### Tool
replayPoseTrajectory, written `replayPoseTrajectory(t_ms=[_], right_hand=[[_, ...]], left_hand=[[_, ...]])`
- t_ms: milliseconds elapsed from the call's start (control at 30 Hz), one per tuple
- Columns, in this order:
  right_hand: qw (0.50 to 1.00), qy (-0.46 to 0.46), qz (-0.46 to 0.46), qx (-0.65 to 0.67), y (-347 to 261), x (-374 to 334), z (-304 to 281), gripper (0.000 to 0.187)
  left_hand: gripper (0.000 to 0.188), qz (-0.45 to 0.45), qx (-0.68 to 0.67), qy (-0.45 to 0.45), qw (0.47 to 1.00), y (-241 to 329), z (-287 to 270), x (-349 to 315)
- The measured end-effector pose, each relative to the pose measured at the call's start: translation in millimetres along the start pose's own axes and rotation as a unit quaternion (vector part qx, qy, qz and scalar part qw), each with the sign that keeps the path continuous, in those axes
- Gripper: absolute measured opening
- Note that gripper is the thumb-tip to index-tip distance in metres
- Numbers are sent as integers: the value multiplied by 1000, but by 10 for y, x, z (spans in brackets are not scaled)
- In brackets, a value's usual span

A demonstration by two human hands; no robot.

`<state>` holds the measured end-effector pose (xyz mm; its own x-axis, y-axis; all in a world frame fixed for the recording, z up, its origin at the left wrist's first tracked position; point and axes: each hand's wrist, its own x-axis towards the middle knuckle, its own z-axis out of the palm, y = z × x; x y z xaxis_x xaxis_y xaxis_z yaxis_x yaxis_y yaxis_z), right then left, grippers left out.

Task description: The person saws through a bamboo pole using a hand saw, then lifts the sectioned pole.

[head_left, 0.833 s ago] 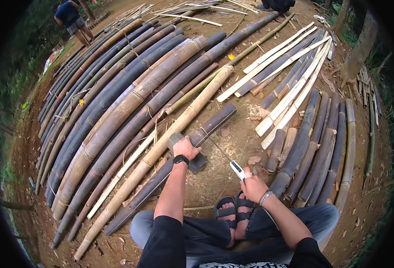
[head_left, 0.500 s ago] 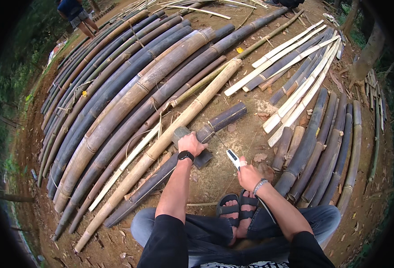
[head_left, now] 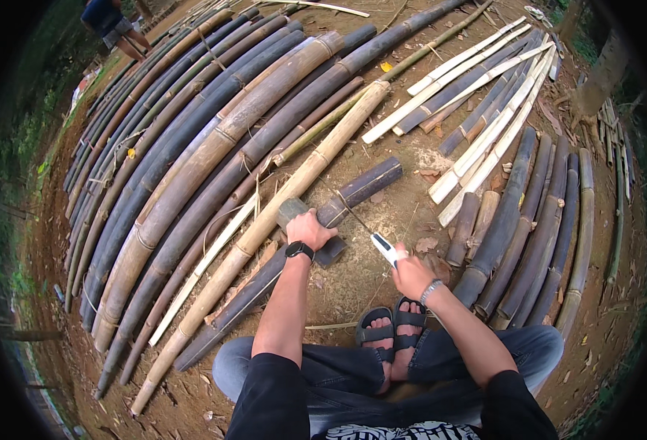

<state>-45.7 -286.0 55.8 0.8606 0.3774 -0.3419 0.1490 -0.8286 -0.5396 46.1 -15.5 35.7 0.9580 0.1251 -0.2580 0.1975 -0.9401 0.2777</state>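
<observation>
My left hand (head_left: pixel 310 230) is wrapped over a dark bamboo pole (head_left: pixel 372 182) and presses down on it. That pole lies at a slant across a short dark bamboo piece (head_left: pixel 331 251), which props it up near my hand. In my right hand (head_left: pixel 413 273) is the white-and-dark handle of a handsaw (head_left: pixel 384 248). Its thin blade runs across the dark pole, just beyond my left hand, with the tip showing past the far side. How deep the blade sits in the pole I cannot tell.
A pale bamboo pole (head_left: pixel 294 192) lies just beyond my left hand, beside a large row of long poles (head_left: pixel 213 147). Split pale strips (head_left: pixel 477 165) and shorter dark poles (head_left: pixel 510 227) lie to the right. My sandalled feet (head_left: pixel 393 334) rest close below. A person (head_left: pixel 111 26) stands far left.
My right hand has pushed the saw slightly forward and left, so more of the blade now passes over the pole. My left hand stays on the pole. The view has shifted a little.
</observation>
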Motion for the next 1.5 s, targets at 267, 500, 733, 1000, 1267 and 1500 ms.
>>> replayPoseTrajectory(t_ms=[267,500,733,1000,1267,1500], right_hand=[[999,-1,25,21,-142,-354,-37,44],[998,-9,26,58,-92,-377,-78,47],[991,1,29,133,-43,-350,18,49],[986,-18,28,164,-66,-97,160,53],[991,-20,21,133,-202,-28,190,39],[991,-23,81,101,-88,-737,-207,41]], left_hand=[[69,44,-9,66,997,-191,17,23],[72,94,18,84,992,-293,132,62],[63,31,39,136,990,64,205,-21],[51,-46,20,59,997,-12,131,245],[56,10,-16,21,1000,-213,-17,339],[67,77,-46,74,993,-461,47,366]])
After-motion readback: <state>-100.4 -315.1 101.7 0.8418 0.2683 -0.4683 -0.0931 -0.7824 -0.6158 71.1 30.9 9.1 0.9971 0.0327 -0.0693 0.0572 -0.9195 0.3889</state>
